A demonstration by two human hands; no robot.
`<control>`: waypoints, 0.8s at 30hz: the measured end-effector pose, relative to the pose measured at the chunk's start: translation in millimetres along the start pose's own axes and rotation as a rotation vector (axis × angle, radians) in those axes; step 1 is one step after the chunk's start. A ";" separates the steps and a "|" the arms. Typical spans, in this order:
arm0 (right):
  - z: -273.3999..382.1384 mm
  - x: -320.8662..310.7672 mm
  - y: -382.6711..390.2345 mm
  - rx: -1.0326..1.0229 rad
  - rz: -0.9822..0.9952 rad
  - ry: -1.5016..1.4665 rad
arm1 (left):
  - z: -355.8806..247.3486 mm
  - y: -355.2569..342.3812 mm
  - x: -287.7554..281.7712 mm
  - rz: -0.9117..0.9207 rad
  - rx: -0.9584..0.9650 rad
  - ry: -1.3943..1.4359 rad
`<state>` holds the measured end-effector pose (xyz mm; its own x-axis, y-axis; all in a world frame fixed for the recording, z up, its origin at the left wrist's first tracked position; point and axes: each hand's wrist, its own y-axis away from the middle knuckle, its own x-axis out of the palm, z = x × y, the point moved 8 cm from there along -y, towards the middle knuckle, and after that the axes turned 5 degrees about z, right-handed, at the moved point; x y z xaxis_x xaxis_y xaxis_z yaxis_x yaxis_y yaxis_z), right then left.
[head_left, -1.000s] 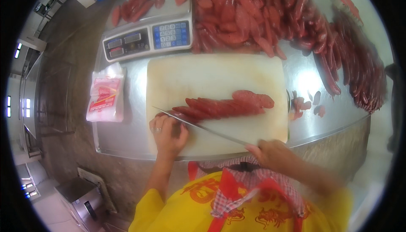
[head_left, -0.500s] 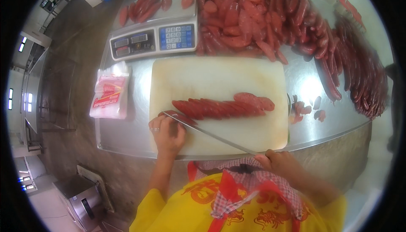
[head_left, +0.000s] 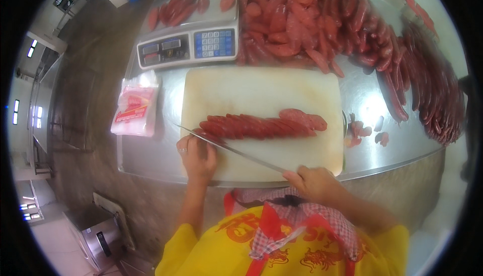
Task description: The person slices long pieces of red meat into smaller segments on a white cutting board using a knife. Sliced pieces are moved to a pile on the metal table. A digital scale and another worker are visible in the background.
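My left hand [head_left: 197, 158], a ring on one finger, has its fingers closed on the uncut end of a dark red sausage at the cutting board's left front edge. My right hand [head_left: 313, 179] grips the handle of a long knife [head_left: 241, 154]. Its thin blade slants up to the left, across the sausage just beyond my left fingers, and the tip reaches past the board's left edge. A row of overlapping sausage slices [head_left: 256, 126] lies along the middle of the white cutting board [head_left: 261, 89]. The piece under my left fingers is mostly hidden.
Beyond the board's left corner stands a scale [head_left: 187, 47] with sausage slices [head_left: 176, 9] on its pan. A packet of plastic bags [head_left: 135, 106] lies left. Heaped slices [head_left: 287, 22] and whole sausages [head_left: 435, 85] cover the back and right. Small scraps [head_left: 358, 128] lie right of the board.
The knife and my right hand have moved up and to the left, pushing the blade tip past the board's edge. The slice row now extends slightly farther left. My left hand stays nearly in place.
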<state>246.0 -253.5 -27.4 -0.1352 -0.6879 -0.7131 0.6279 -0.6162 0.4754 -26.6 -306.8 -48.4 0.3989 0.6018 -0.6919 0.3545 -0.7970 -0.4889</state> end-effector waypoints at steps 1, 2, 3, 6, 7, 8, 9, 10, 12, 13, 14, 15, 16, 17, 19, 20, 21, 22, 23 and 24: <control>-7.2 -0.7 15.3 0.038 -0.007 -0.005 | 0.1 -0.4 0.1 0.000 -0.004 -0.016; -15.5 -1.2 24.0 0.083 -0.005 0.003 | -1.3 -0.9 0.1 0.002 0.011 -0.019; -18.6 -1.2 27.2 0.076 0.006 -0.010 | -2.6 -1.4 -0.3 0.006 0.026 -0.022; -7.7 3.5 3.6 0.026 0.047 -0.031 | -2.2 -3.5 -0.9 0.027 0.025 0.004; 3.3 6.5 -16.7 -0.034 0.039 -0.042 | -0.3 -4.1 -1.1 0.030 0.001 0.026; 15.8 8.7 -36.4 -0.096 0.030 -0.053 | -2.8 -4.3 -1.4 0.032 0.026 0.011; 24.2 13.4 -56.3 -0.078 0.053 -0.061 | -3.9 -4.5 -1.8 0.029 0.034 0.005; 31.4 17.2 -72.7 -0.064 0.076 -0.069 | -5.2 -4.2 -2.3 0.025 0.042 -0.006; 36.4 20.0 -89.1 -0.056 0.100 -0.075 | -7.2 -3.5 -1.9 0.018 0.054 -0.046; 36.5 20.3 -91.2 -0.068 0.099 -0.076 | -7.3 -2.6 -1.2 0.020 0.053 -0.057; 28.7 22.4 -87.8 -0.030 0.129 -0.083 | -8.1 -1.2 -0.4 0.016 0.063 -0.073; 19.1 21.4 -81.2 -0.011 0.146 -0.090 | -8.1 0.0 0.6 0.015 0.066 -0.084; 9.4 16.4 -74.2 -0.018 0.132 -0.109 | -5.7 0.8 2.1 0.015 0.043 -0.091; -1.0 12.1 -60.5 -0.087 0.142 -0.067 | -0.1 2.1 2.7 0.004 -0.022 -0.057; -36.4 5.3 -25.2 -0.073 0.181 -0.043 | 16.7 4.8 6.1 -0.018 -0.230 0.022; -63.1 5.2 -6.0 0.037 0.254 -0.029 | 22.7 4.4 6.4 -0.080 -0.296 0.168; -91.3 0.0 17.5 0.144 0.297 -0.146 | 29.9 3.1 9.4 -0.143 -0.385 0.313; -116.7 -4.4 40.0 0.230 0.347 -0.249 | 32.9 2.8 16.4 -0.205 -0.457 0.482; -141.4 -7.0 60.9 0.340 0.381 -0.416 | 34.0 -6.6 20.6 -0.166 -0.521 0.299; -161.5 -4.8 82.7 0.443 0.411 -0.584 | 23.2 -16.0 31.5 -0.111 -0.459 0.297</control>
<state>422.3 -239.3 -67.8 -0.4126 -0.9036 -0.1155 0.3714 -0.2826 0.8844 -39.4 -276.3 -74.7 0.5362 0.7220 -0.4373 0.7132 -0.6646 -0.2228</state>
